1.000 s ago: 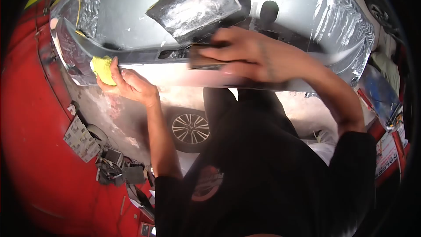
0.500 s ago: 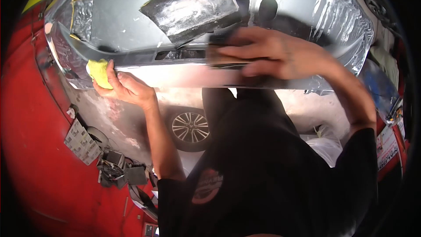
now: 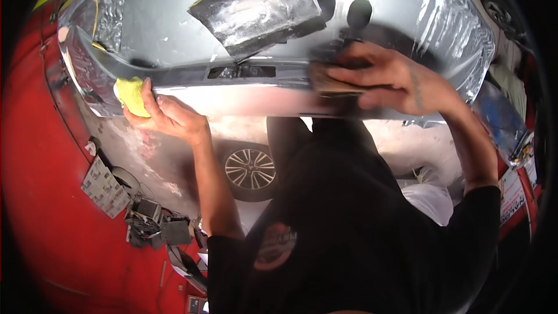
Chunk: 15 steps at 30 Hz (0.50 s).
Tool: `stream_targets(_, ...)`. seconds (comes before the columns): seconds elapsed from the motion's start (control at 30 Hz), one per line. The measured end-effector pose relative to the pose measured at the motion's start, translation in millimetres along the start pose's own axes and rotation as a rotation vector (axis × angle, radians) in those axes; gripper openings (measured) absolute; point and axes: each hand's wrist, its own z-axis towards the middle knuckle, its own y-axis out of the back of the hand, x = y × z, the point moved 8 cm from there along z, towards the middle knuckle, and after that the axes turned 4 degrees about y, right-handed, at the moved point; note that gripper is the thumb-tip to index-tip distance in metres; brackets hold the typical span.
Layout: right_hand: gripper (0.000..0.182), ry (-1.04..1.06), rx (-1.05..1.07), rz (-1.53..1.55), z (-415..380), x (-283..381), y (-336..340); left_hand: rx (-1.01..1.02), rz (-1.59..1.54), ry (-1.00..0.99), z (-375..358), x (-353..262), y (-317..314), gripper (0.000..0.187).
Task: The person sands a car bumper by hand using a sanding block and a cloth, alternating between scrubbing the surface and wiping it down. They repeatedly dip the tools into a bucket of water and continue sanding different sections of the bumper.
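A grey car body panel [image 3: 168,29], its surface shiny and wet-looking, lies across the upper view. My left hand [image 3: 174,119] grips a yellow cloth or sponge [image 3: 132,96] at the panel's near left edge. Toward the right, my right hand [image 3: 395,78] is closed on a motion-blurred dark block, apparently a sanding block [image 3: 328,81], pressed against the near edge. A sheet of black sandpaper [image 3: 264,11] with whitish residue rests on top of the panel. Left of the block, a slot [image 3: 241,72] shows in the near edge.
A smaller yellow-edged piece [image 3: 109,20] lies at the panel's left. Two dark round spots [image 3: 359,13] show near its middle. Below are a wheel [image 3: 250,168], a white bag [image 3: 429,200] and a pile of parts [image 3: 148,221] by the red floor [image 3: 58,197].
My right hand has moved right along the near edge with the block, uncovering more of the slot. My left hand stays in place with the yellow cloth or sponge.
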Motion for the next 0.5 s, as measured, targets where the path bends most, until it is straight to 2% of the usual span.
stream_targets(0.1, 0.059, 0.088, -0.082, -0.046, 51, 10, -15, 0.000, -0.001, -0.001, -1, -1, 1, 0.048)
stream_targets(0.13, 0.051, 0.014, -0.042, 0.034, 58, 8, -12, 0.003, 0.064, -0.013, 0, -2, 2, 0.048)
stream_targets(0.23, 0.051, -0.055, 0.033, 0.046, 26, -1, -6, 0.017, -0.013, -0.001, 0, 1, 1, 0.048)
stream_targets(0.3, 0.058, 0.026, 0.052, 0.034, 20, 7, 1, 0.001, -0.020, -0.008, -1, 5, 0, 0.047)
stream_targets(0.37, 0.057, -0.057, -0.015, -0.031, 20, 8, -7, -0.013, -0.024, -0.028, -3, 5, 2, 0.047)
stream_targets(0.43, 0.053, 0.064, -0.093, -0.068, 62, 12, -18, -0.024, -0.008, -0.050, 0, 6, 2, 0.045)
stream_targets(0.5, 0.052, 0.077, -0.135, 0.021, 86, 27, -22, -0.029, 0.043, -0.017, 3, 5, 3, 0.045)
